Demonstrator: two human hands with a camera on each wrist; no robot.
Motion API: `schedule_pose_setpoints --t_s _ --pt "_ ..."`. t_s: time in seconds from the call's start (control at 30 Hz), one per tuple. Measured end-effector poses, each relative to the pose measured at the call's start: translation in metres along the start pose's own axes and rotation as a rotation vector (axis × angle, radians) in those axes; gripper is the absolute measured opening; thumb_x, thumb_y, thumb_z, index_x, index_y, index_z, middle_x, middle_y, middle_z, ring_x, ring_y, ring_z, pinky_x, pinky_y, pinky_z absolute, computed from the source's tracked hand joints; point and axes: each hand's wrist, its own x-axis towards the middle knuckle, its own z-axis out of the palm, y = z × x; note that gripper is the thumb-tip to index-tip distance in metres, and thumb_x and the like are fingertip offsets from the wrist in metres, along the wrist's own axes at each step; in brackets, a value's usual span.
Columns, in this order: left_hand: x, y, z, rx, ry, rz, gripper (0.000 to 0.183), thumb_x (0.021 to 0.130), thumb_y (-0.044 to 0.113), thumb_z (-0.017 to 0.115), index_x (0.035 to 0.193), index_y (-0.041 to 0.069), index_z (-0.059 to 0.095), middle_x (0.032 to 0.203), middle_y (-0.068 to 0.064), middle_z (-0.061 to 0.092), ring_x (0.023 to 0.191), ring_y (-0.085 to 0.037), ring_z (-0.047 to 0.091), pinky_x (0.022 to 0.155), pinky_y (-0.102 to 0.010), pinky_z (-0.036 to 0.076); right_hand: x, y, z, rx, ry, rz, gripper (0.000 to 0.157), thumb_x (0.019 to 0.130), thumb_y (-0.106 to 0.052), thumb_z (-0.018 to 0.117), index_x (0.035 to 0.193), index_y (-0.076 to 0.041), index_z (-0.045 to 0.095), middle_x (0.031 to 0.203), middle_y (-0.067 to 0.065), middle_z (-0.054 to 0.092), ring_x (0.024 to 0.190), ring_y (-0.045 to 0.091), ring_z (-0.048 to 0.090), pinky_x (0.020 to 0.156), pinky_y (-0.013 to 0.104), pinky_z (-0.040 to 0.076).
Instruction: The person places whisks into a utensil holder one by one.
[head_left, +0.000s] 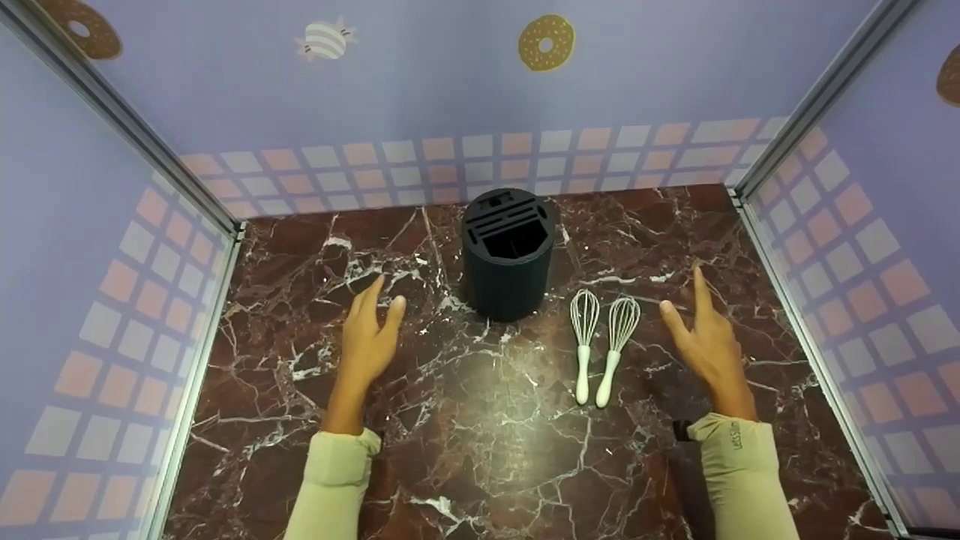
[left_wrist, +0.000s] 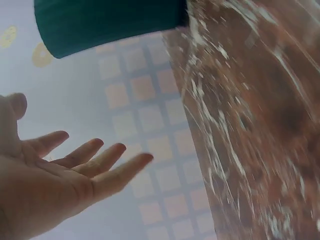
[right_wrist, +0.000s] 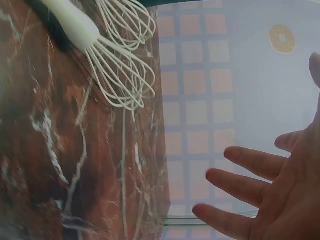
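Two pale whisks lie side by side on the marbled tabletop, the left whisk point(head_left: 583, 345) and the right whisk point(head_left: 618, 349), wire loops pointing away from me. Behind them stands a dark round utensil holder point(head_left: 506, 289) with slots and a larger opening in its top. My left hand point(head_left: 369, 334) hovers left of the holder, fingers extended and touching nothing. To the right of the whisks, my right hand point(head_left: 705, 341) is likewise held out with spread fingers and holds nothing. In the right wrist view, the nearer whisk point(right_wrist: 117, 72) is apart from the fingers.
The dark red marbled table point(head_left: 480, 465) is enclosed by a lilac back wall point(head_left: 435, 82) with a tile pattern, plus a left side panel point(head_left: 82, 300) and a right side panel point(head_left: 885, 285). Metal rails edge the panels.
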Motion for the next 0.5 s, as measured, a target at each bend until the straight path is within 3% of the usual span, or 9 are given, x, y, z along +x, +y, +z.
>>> schedule_pose_setpoints --t_s 0.1,0.27,0.37,0.5 --pt "0.005 0.011 0.008 -0.073 0.030 -0.007 0.056 0.106 0.041 0.053 0.154 0.013 0.045 0.151 -0.018 0.050 0.136 -0.039 0.052 0.113 -0.055 0.040 -0.004 0.002 0.009 0.075 0.031 0.008 0.079 0.102 -0.062 0.045 0.165 -0.038 0.004 0.148 0.026 0.053 0.126 0.058 0.053 0.099 0.076 0.039" --pt "0.018 0.032 0.024 -0.216 0.005 -0.059 0.051 0.106 0.039 0.053 0.151 0.015 0.049 0.145 -0.016 0.056 0.127 -0.035 0.062 0.106 -0.050 0.049 -0.010 0.007 0.025 0.165 0.108 0.058 0.073 0.103 -0.056 0.049 0.164 -0.022 0.024 0.133 0.021 0.066 0.119 0.046 0.065 0.105 0.061 0.044" --pt "0.027 0.043 0.035 -0.309 -0.015 -0.098 0.050 0.105 0.041 0.054 0.150 0.019 0.051 0.143 -0.014 0.058 0.123 -0.033 0.063 0.100 -0.049 0.052 -0.013 0.009 0.034 0.196 0.118 0.116 0.072 0.103 -0.056 0.050 0.160 -0.017 0.034 0.126 0.021 0.070 0.107 0.042 0.071 0.093 0.050 0.055" --pt "0.038 0.056 0.049 -0.410 -0.038 -0.135 0.050 0.104 0.044 0.055 0.149 0.022 0.052 0.144 -0.013 0.057 0.122 -0.029 0.061 0.093 -0.048 0.053 -0.016 0.011 0.045 0.265 0.065 0.207 0.075 0.101 -0.062 0.048 0.158 -0.014 0.037 0.127 0.022 0.069 0.100 0.040 0.074 0.074 0.036 0.062"
